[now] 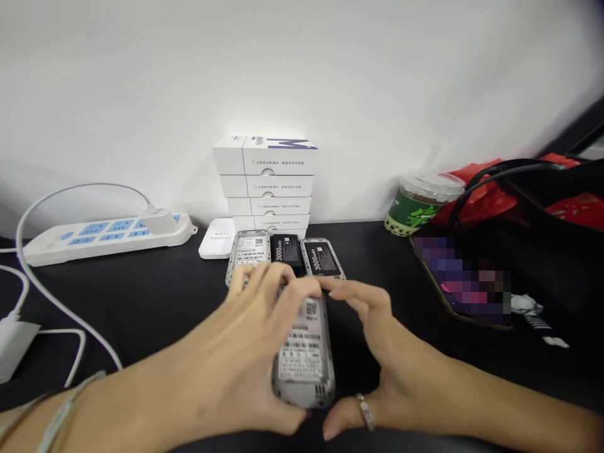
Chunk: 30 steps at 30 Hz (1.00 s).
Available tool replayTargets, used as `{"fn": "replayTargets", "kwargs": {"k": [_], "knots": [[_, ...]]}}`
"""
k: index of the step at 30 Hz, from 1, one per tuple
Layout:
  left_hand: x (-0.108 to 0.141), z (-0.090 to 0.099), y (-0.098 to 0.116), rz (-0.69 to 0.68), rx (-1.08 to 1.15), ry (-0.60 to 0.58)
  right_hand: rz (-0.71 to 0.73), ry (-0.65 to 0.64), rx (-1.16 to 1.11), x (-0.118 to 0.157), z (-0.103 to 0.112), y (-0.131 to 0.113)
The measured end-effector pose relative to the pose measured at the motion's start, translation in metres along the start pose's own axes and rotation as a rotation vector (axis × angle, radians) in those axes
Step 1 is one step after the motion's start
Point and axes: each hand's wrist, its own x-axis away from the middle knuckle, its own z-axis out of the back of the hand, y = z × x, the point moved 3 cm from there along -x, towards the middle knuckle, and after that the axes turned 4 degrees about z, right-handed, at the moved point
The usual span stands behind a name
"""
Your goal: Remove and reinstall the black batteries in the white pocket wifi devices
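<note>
Grey handset (pixel 304 358), its open back covered in printed labels, sits between our hands, low in view. Fingers of our left hand (pixel 245 333) curl over its upper edge, while our right hand (pixel 365 333) presses in at its top corner, so both sets are clamped on it. A silver ring (pixel 365 412) shows on our right hand. Just beyond our left fingertips lies a second labelled grey handset (pixel 248 255), beside a loose black 3000mAh battery (pixel 285 251) and a third grey handset (pixel 323 259) with a black battery in it. Farther ahead, a stack of white boxes (pixel 267 182) stands on the black worktop (pixel 372 251). Left of our fingers runs a white power strip (pixel 104 236); to their right stand a lidded plastic cup (pixel 419 201) and a red bag (pixel 481 201).
</note>
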Motion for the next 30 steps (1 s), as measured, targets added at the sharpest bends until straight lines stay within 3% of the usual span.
{"fn": "replayTargets", "kwargs": {"k": [3, 6, 11, 16, 23, 30], "knots": [[0.000, -0.012, 0.016, 0.026, 0.031, -0.060, -0.016, -0.066, 0.066, 0.006, -0.005, 0.002], [-0.008, -0.004, 0.012, 0.024, 0.063, -0.164, -0.008, -0.126, 0.067, 0.011, -0.006, 0.007], [-0.043, 0.020, -0.030, 0.082, -0.117, -0.054, -0.008, -0.183, 0.077, 0.018, -0.009, 0.010], [-0.075, 0.012, -0.061, 0.136, -0.259, -0.171, -0.048, -0.209, 0.052, 0.020, -0.011, 0.014], [-0.087, 0.006, -0.064, 0.162, -0.296, -0.230, -0.065, -0.205, 0.015, 0.021, -0.014, 0.018], [-0.083, 0.004, -0.061, 0.189, -0.315, -0.243, -0.037, -0.178, 0.017, 0.020, -0.013, 0.015]]}}
